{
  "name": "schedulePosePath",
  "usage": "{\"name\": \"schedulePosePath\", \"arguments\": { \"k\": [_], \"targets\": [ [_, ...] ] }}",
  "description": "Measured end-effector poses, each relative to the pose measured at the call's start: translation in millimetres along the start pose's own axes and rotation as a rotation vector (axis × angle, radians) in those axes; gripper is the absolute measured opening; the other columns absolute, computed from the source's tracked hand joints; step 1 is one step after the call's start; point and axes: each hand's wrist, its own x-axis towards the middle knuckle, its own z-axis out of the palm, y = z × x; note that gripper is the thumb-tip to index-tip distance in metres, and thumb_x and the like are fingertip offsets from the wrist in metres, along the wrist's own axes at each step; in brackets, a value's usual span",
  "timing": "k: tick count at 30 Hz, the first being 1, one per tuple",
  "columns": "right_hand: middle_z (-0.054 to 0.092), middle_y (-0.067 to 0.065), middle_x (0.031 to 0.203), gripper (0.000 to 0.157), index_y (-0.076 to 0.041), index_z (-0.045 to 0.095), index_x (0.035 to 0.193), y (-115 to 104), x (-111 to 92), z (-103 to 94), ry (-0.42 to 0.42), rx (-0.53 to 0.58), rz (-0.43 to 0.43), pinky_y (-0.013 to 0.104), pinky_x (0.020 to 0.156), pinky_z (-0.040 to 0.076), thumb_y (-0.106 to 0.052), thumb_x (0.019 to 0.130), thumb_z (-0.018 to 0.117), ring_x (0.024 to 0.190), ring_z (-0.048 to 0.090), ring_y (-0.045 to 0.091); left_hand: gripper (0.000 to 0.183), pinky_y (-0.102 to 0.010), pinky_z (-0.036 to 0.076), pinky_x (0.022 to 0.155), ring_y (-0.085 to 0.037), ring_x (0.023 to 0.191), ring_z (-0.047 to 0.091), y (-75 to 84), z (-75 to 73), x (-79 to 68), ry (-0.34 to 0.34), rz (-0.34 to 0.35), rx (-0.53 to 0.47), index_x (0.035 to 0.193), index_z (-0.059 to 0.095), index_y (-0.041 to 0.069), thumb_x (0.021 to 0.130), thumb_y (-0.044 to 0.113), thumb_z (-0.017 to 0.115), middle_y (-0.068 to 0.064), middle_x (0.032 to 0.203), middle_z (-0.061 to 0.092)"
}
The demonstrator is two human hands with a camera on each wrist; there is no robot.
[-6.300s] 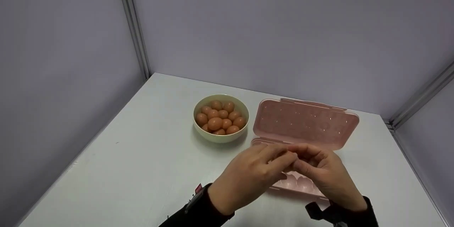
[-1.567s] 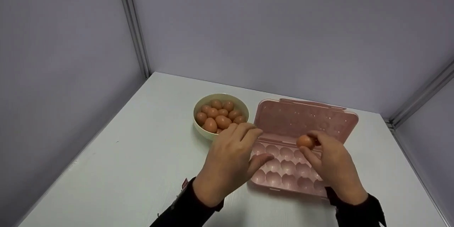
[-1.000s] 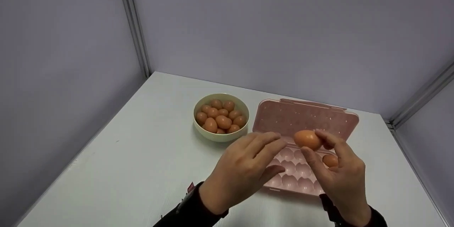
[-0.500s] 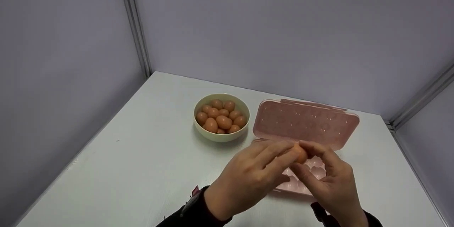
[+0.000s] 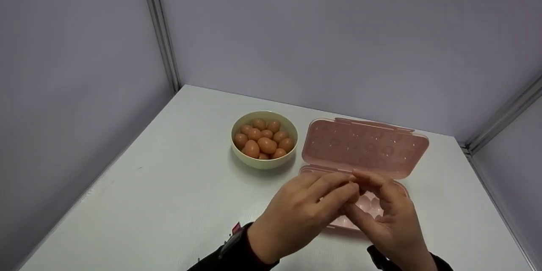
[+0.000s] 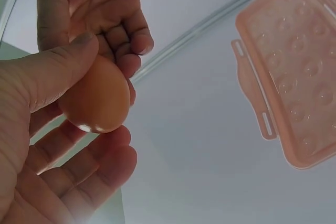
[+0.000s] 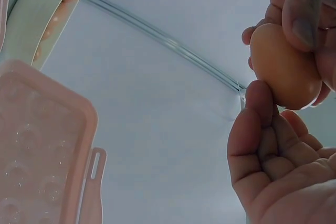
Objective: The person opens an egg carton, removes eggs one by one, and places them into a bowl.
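A brown egg [image 6: 102, 98] is between my two hands above the pink egg carton [image 5: 364, 146]; in the head view fingers cover most of it. My left hand [image 5: 300, 211] pinches the egg, its thumb across one side and its fingers curved round the other, as the left wrist view shows. My right hand [image 5: 394, 220] meets it from the right, thumb and fingers curled against the egg. The right wrist view shows a fingertip [image 7: 259, 98] touching the shell. Beneath the hands, the carton's cupped base [image 5: 370, 206] is partly hidden.
Left of the carton stands a pale bowl [image 5: 262, 164] with several brown eggs [image 5: 266, 145]. The carton's lid lies back towards the rear wall [image 5: 322, 42]. Both rest on a white table [image 5: 178, 169] bounded by grey panels.
About a second ago my right hand held the egg alone, apart from the left. Since then the hands have come together, and their fingers cover the egg. The bowl and carton stay in place.
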Motion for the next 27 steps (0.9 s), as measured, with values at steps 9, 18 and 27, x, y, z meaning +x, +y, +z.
{"name": "schedulePosePath", "arguments": {
  "k": [9, 18, 27],
  "targets": [
    [0.077, 0.014, 0.120, 0.058, 0.019, 0.062, 0.127, 0.0, 2.4, 1.0, -0.028, 0.151, -0.022, 0.017, 0.089, 0.057, 0.022, 0.073, 0.082, 0.102, 0.074, 0.012, 0.023, -0.021, 0.059, 0.093, -0.010, 0.104, 0.072, 1.8, 0.6, -0.9, -0.021, -0.003, 0.014, 0.124, 0.075, 0.015, 0.104, 0.027, 0.071, 0.002, 0.124, 0.073],
    [0.077, 0.016, 0.120, 0.054, 0.022, 0.060, 0.126, 0.3, 5.6, 2.5, -0.052, 0.183, -0.062, 0.018, 0.093, 0.058, 0.022, 0.076, 0.080, 0.106, 0.075, 0.013, 0.022, -0.019, 0.058, 0.094, -0.011, 0.104, 0.071, 2.5, -1.5, -1.3, -0.031, 0.002, -0.002, 0.125, 0.074, 0.014, 0.104, 0.017, 0.071, 0.000, 0.125, 0.071],
    [0.078, 0.013, 0.117, 0.063, 0.009, 0.064, 0.133, -3.1, 4.9, 0.5, -0.068, 0.051, -0.009, 0.017, 0.087, 0.058, 0.022, 0.073, 0.080, 0.098, 0.074, 0.012, 0.023, -0.019, 0.058, 0.092, -0.010, 0.102, 0.070, 2.0, -0.5, -1.7, -0.038, -0.004, -0.010, 0.126, 0.074, 0.013, 0.103, 0.014, 0.070, 0.000, 0.121, 0.071]
  ]
}}
